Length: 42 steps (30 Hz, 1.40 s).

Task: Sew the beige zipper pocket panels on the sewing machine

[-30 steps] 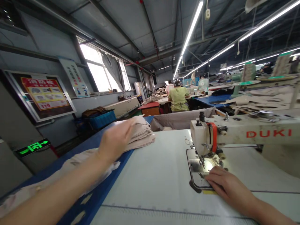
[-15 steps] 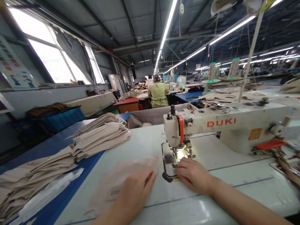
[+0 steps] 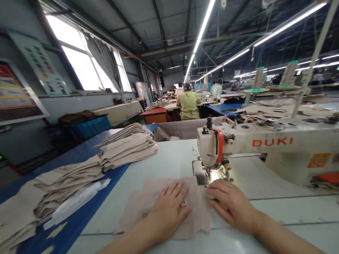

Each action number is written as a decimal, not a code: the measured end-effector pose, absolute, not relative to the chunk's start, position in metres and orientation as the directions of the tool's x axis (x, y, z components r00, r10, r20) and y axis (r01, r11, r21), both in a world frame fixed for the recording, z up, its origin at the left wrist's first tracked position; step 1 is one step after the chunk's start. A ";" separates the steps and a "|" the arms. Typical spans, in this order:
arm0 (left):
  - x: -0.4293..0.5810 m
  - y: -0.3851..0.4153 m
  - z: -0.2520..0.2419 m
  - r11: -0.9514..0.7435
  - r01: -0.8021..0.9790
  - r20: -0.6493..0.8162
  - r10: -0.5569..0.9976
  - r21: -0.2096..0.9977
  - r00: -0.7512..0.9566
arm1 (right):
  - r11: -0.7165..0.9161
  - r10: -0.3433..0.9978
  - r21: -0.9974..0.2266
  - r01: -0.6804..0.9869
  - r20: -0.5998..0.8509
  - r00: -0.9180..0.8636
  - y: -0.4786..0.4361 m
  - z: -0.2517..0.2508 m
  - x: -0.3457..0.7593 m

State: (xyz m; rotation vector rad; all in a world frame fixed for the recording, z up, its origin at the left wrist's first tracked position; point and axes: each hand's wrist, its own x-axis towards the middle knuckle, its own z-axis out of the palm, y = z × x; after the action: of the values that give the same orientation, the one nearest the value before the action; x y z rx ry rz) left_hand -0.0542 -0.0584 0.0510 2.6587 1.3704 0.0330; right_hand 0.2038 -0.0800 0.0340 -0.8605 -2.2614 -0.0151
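A piece of thin pinkish-beige fabric (image 3: pixel 196 225) lies on the pale sewing table. My left hand (image 3: pixel 171 208) rests flat on it, fingers stretched out, with a ring showing. My right hand (image 3: pixel 233 203) is at the fabric's right edge, just in front of the needle area; its fingers are bent, with a gap between thumb and forefinger, and nothing shows held in them. Above it stands the head of a white DUKI sewing machine (image 3: pixel 208 148), its lamp lit by the needle. The fabric's far right edge is partly hidden by my right hand.
Stacks of beige cut fabric (image 3: pixel 127 153) lie on a blue surface (image 3: pixel 87 208) to the left, beside a white strip (image 3: pixel 78 203). Behind the table is a cloth-lined bin (image 3: pixel 190 129). A person in a yellow-green top (image 3: pixel 188 106) is farther back. Thread cones (image 3: pixel 259 79) stand behind the machine.
The fabric has moved right, closer to the machine, with a second edge now showing. My left hand has flattened and spread on it. The view has turned left.
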 end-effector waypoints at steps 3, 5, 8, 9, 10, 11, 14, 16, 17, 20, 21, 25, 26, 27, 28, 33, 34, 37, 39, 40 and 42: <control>-0.045 -0.069 0.052 -0.525 0.833 -0.051 0.840 0.174 0.540 | 0.813 0.580 -0.270 0.515 0.453 -0.677 -0.088 0.039 0.197; -0.047 -0.072 0.052 -0.535 0.822 0.004 0.838 0.193 0.545 | 0.806 0.591 -0.287 0.517 0.370 -0.716 -0.089 0.039 0.196; -0.070 -0.071 0.051 -0.554 0.814 0.157 0.832 0.177 0.532 | 0.821 0.571 -0.239 0.518 0.356 -0.740 -0.086 0.040 0.196; -0.084 -0.069 0.052 -0.544 0.823 0.211 0.835 0.167 0.509 | 0.832 0.554 -0.209 0.514 0.365 -0.748 -0.085 0.041 0.197; -0.101 -0.068 0.055 -0.509 0.846 0.253 0.849 0.159 0.463 | 0.841 0.538 -0.177 0.512 0.378 -0.753 -0.085 0.041 0.197; -0.121 -0.066 0.058 -0.456 0.877 0.284 0.870 0.154 0.403 | 0.849 0.520 -0.143 0.508 0.391 -0.759 -0.084 0.042 0.197; -0.189 -0.063 0.075 -0.175 0.975 0.309 0.943 0.137 0.126 | 0.864 0.475 -0.062 0.500 0.428 -0.769 -0.083 0.044 0.198; -0.231 -0.066 0.087 -0.061 0.991 0.328 0.944 0.122 0.017 | 0.867 0.459 -0.033 0.498 0.446 -0.768 -0.082 0.044 0.197; -0.248 -0.069 0.092 -0.016 0.993 0.333 0.943 0.116 -0.023 | 0.866 0.454 -0.024 0.499 0.454 -0.767 -0.082 0.043 0.197; -0.281 -0.078 0.095 0.081 0.991 0.303 0.946 0.109 -0.111 | 0.862 0.453 -0.018 0.506 0.475 -0.755 -0.081 0.041 0.197; -0.286 -0.079 0.093 0.101 0.989 0.287 0.949 0.108 -0.128 | 0.862 0.452 -0.019 0.506 0.481 -0.752 -0.082 0.040 0.197; -0.291 -0.075 0.086 0.144 0.985 0.231 0.959 0.090 -0.161 | 0.863 0.452 -0.036 0.504 0.503 -0.737 -0.082 0.040 0.197; -0.290 -0.074 0.085 0.148 0.986 0.222 0.961 0.081 -0.163 | 0.864 0.452 -0.046 0.502 0.511 -0.731 -0.082 0.039 0.197; -0.290 -0.072 0.086 0.150 0.986 0.216 0.963 0.072 -0.162 | 0.866 0.453 -0.058 0.497 0.516 -0.727 -0.082 0.039 0.197; -0.289 -0.071 0.086 0.150 0.987 0.213 0.964 0.061 -0.159 | 0.867 0.456 -0.076 0.493 0.520 -0.722 -0.081 0.038 0.197; -0.287 -0.074 0.091 0.143 0.990 0.228 0.963 0.010 -0.142 | 0.858 0.497 -0.175 0.484 0.524 -0.692 -0.082 0.033 0.199; -0.287 -0.076 0.092 0.144 0.990 0.238 0.961 0.004 -0.140 | 0.855 0.505 -0.189 0.483 0.521 -0.689 -0.082 0.033 0.199; -0.279 -0.080 0.097 0.120 0.993 0.285 0.952 -0.007 -0.113 | 0.841 0.535 -0.223 0.492 0.475 -0.699 -0.083 0.033 0.198; -0.264 -0.083 0.099 0.022 1.000 0.359 0.933 -0.001 -0.021 | 0.823 0.566 -0.248 0.510 0.424 -0.707 -0.084 0.035 0.197; -0.253 -0.083 0.099 -0.059 0.998 0.402 0.914 0.004 0.052 | 0.812 0.584 -0.263 0.522 0.399 -0.707 -0.084 0.036 0.196; -0.224 -0.083 0.096 -0.252 0.968 0.482 0.847 -0.005 0.223 | 0.794 0.608 -0.287 0.536 0.363 -0.706 -0.084 0.039 0.194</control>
State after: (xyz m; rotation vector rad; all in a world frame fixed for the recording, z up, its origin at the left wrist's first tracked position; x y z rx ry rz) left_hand -0.2236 -0.0832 0.0956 2.6780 2.0670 0.6821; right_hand 0.1942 -0.0841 0.0392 -0.8575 -2.5386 0.2213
